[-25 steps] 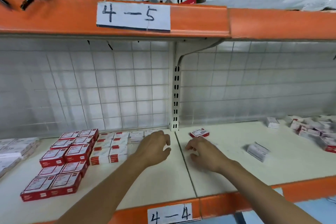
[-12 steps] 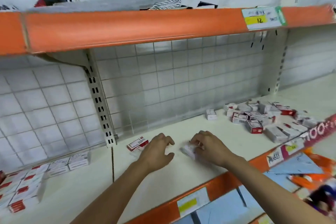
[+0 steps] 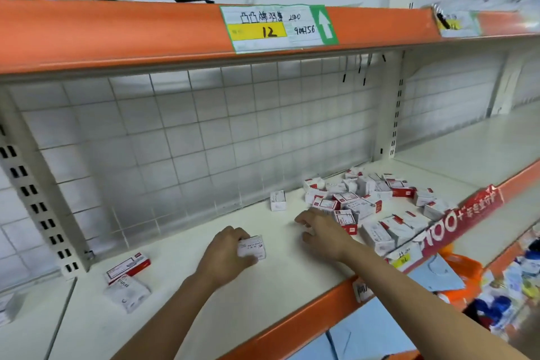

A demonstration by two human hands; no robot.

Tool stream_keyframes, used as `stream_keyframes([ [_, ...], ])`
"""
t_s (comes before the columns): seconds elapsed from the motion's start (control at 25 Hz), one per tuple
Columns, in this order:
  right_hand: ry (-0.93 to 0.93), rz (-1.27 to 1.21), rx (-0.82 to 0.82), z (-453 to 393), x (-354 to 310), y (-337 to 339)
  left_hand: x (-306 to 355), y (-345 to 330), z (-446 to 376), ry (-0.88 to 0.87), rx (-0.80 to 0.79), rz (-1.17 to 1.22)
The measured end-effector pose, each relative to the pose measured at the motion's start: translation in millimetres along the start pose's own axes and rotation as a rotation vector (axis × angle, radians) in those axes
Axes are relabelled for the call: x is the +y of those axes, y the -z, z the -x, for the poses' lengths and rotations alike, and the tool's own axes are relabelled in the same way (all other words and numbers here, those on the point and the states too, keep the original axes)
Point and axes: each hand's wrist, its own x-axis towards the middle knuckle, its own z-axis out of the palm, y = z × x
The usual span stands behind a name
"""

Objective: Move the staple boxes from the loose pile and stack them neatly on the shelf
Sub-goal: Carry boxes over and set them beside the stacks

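A loose pile of small red-and-white staple boxes [image 3: 365, 202] lies on the white shelf [image 3: 190, 286] at the right. My left hand [image 3: 225, 254] grips one white staple box [image 3: 252, 247] just above the shelf, left of the pile. My right hand [image 3: 321, 231] reaches over the shelf to the pile's near left edge, fingers loosely spread and holding nothing. A single box [image 3: 277, 199] stands apart by the back grid. Two more boxes [image 3: 127, 275] lie at the left near the upright.
An orange shelf beam [image 3: 146, 35] with a price label [image 3: 277, 27] runs overhead. A wire grid [image 3: 190, 140] backs the shelf. A perforated upright [image 3: 38, 199] stands at the left. A red banner [image 3: 458, 219] hangs on the front edge; bagged goods [image 3: 496, 286] sit below right.
The view has swung right, from the stacked boxes to the loose pile. A white box has passed from my right hand to my left, and my right hand has moved on to the pile.
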Motion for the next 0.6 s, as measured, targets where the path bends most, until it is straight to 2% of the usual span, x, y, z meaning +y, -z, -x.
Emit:
stream_keyframes([
  [0.24,0.058,0.055,-0.061,-66.1,18.7,-18.2,-8.1,0.0,-11.3,0.118,0.06,0.078],
  [0.4,0.075,0.119,-0.14,-99.3,23.8,-26.7,-12.8,6.2,-16.4,0.015,-0.03,-0.033],
  [0.48,0.094,0.149,-0.183,-111.6,22.0,-29.7,-15.1,8.6,-18.3,0.053,-0.044,-0.04],
  [0.6,0.177,0.278,-0.126,-110.7,12.9,-32.3,-15.8,11.9,-21.8,0.079,-0.101,-0.037],
])
